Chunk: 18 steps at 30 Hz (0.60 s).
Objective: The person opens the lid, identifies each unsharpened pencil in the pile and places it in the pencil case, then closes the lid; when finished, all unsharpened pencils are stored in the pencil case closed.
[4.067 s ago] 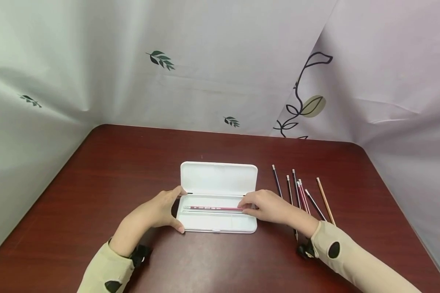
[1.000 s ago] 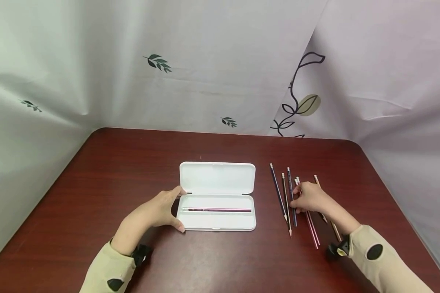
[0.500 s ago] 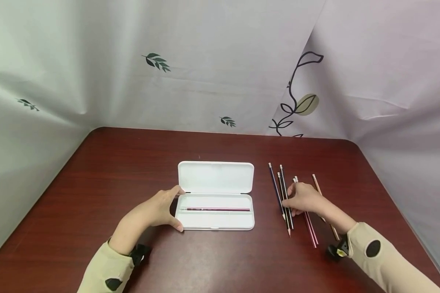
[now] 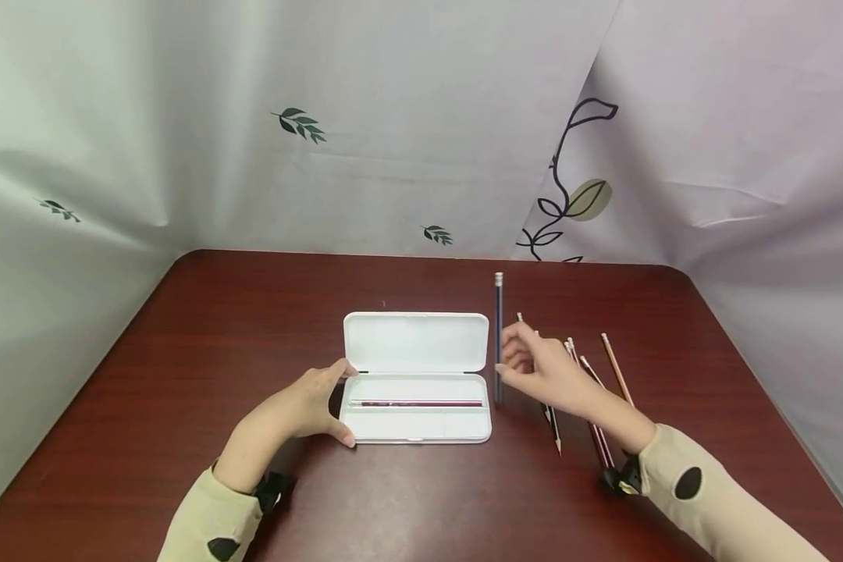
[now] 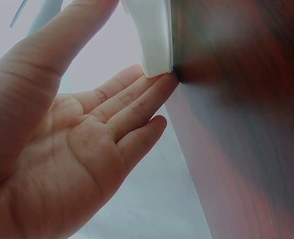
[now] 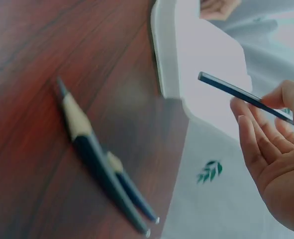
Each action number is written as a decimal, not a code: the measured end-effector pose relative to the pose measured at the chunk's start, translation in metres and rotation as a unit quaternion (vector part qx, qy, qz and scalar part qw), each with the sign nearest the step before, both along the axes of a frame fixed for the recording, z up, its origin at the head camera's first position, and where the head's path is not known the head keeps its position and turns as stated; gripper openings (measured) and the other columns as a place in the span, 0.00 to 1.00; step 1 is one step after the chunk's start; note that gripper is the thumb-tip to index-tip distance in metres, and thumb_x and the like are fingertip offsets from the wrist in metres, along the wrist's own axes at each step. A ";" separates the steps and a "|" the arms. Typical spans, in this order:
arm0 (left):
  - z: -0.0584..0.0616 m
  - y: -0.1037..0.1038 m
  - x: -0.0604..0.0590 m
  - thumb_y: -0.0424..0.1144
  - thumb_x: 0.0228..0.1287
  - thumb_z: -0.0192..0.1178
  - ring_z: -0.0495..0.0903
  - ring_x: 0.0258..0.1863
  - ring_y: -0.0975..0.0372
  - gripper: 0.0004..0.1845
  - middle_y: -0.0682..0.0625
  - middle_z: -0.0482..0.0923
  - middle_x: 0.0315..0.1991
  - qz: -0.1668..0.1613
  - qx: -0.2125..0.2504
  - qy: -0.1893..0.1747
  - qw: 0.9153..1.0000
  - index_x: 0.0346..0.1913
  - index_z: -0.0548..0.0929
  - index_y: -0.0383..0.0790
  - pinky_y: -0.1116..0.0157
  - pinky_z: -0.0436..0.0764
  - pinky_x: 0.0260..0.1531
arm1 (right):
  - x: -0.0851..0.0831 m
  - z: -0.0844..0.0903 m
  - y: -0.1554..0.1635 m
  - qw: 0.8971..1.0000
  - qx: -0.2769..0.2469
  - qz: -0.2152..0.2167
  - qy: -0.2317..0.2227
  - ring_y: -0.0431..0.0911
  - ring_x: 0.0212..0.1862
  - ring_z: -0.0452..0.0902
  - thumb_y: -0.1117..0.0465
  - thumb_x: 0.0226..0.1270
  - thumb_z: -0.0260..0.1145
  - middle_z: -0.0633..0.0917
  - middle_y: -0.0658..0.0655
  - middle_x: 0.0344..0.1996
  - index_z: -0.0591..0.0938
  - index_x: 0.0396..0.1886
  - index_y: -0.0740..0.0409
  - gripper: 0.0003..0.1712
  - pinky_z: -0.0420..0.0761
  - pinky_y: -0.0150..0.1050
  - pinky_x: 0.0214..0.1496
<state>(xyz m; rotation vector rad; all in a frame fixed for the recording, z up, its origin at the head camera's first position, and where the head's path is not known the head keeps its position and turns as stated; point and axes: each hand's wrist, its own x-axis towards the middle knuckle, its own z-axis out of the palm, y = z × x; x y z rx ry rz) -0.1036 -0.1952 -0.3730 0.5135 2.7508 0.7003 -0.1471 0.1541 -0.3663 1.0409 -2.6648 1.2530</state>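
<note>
A white pencil case (image 4: 416, 342) lies with its lid raised, a pink-purple pencil (image 4: 421, 403) lying lengthwise inside. My left hand (image 4: 307, 402) holds the case's left end, thumb at the front corner and fingers toward the hinge side. In the left wrist view, its fingertips meet the white case corner (image 5: 156, 50). Just right of the case, my right hand (image 4: 551, 373) pinches a dark blue pencil (image 4: 499, 328) between thumb and fingers, eraser end up in the head view. The right wrist view shows this pencil's (image 6: 231, 89) flat, unsharpened end pointing toward the case.
Several pencils lie on the dark red table (image 4: 253, 312) right of the case, partly under my right arm. Among them are a tan pencil (image 4: 617, 368) and a sharpened black pencil (image 4: 556, 433). A pale patterned curtain (image 4: 393, 156) hangs behind the table.
My right hand has moved from placing the pink pencil to the loose pencils, then lifted a dark blue one and brought it left toward the case. My left hand stays at the case.
</note>
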 end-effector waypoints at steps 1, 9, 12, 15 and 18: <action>0.000 0.000 0.001 0.47 0.24 0.81 0.76 0.51 0.48 0.45 0.37 0.77 0.50 0.001 0.000 0.001 1.000 0.51 0.69 0.36 0.52 0.73 0.49 | -0.001 0.000 -0.005 1.000 0.002 0.013 0.000 0.37 0.32 0.79 0.70 0.54 0.66 0.81 0.49 0.28 0.71 0.42 0.59 0.17 0.80 0.31 0.34; -0.002 0.000 0.000 0.47 0.24 0.81 0.76 0.50 0.49 0.45 0.37 0.78 0.50 0.001 0.005 0.003 1.000 0.50 0.69 0.36 0.52 0.74 0.49 | -0.011 -0.004 -0.046 0.978 0.169 0.079 0.088 0.34 0.28 0.76 0.62 0.56 0.63 0.82 0.42 0.27 0.75 0.41 0.51 0.12 0.75 0.30 0.31; -0.002 0.000 0.000 0.46 0.24 0.81 0.77 0.49 0.49 0.45 0.37 0.78 0.49 -0.002 0.005 0.009 1.000 0.50 0.69 0.36 0.52 0.74 0.49 | -0.011 -0.006 -0.058 0.964 0.216 0.101 0.118 0.33 0.23 0.71 0.60 0.55 0.62 0.80 0.40 0.24 0.77 0.38 0.49 0.09 0.71 0.28 0.27; 0.000 0.000 0.000 0.46 0.25 0.81 0.77 0.49 0.49 0.44 0.38 0.78 0.49 -0.004 0.004 0.008 1.000 0.50 0.69 0.35 0.52 0.73 0.50 | -0.011 -0.006 -0.066 0.955 0.236 0.118 0.133 0.33 0.21 0.67 0.61 0.54 0.63 0.77 0.41 0.21 0.79 0.34 0.50 0.07 0.68 0.28 0.25; 0.002 -0.001 0.000 0.47 0.26 0.80 0.76 0.50 0.49 0.45 0.38 0.77 0.49 -0.002 0.001 0.001 1.000 0.50 0.69 0.35 0.52 0.73 0.50 | -0.010 -0.007 -0.069 0.951 0.244 0.130 0.139 0.33 0.21 0.65 0.62 0.53 0.64 0.76 0.42 0.20 0.80 0.34 0.51 0.06 0.67 0.27 0.24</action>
